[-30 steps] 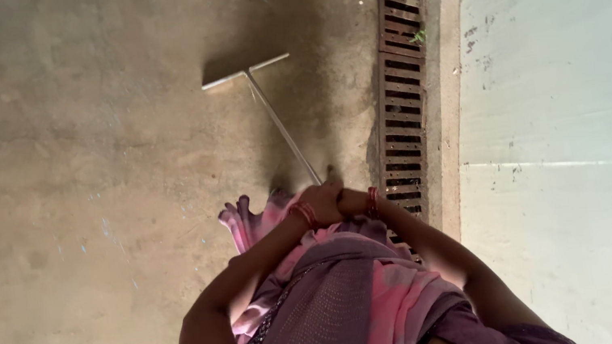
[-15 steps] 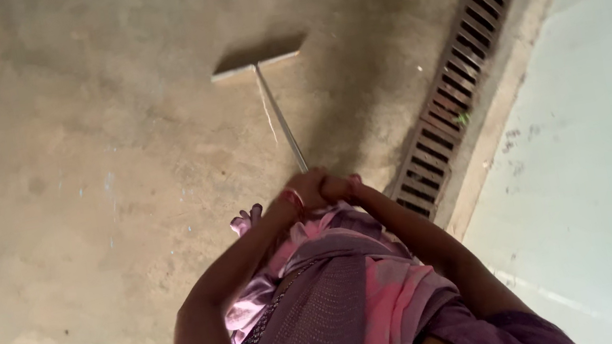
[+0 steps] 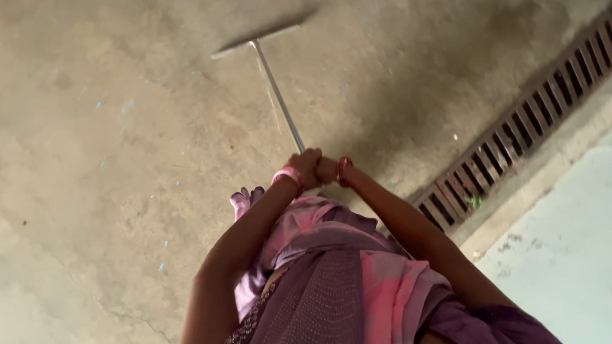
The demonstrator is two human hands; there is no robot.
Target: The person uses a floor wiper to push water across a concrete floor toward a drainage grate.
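Straight ahead at twelve o'clock, our floor squeegee [image 3: 273, 79] rests its blade on the wet concrete floor [image 3: 80, 191]. Our left hand [image 3: 307, 168] and right hand [image 3: 327, 170] both clench the top of its thin, stiff handle; it looks light. Open floor lies toward nine o'clock; the drain grate [image 3: 543, 118] borders us at three.

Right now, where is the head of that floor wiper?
In the head view, the wiper head lies on the wet concrete floor near the top centre, straight ahead of both hands, well left of the drain grate.
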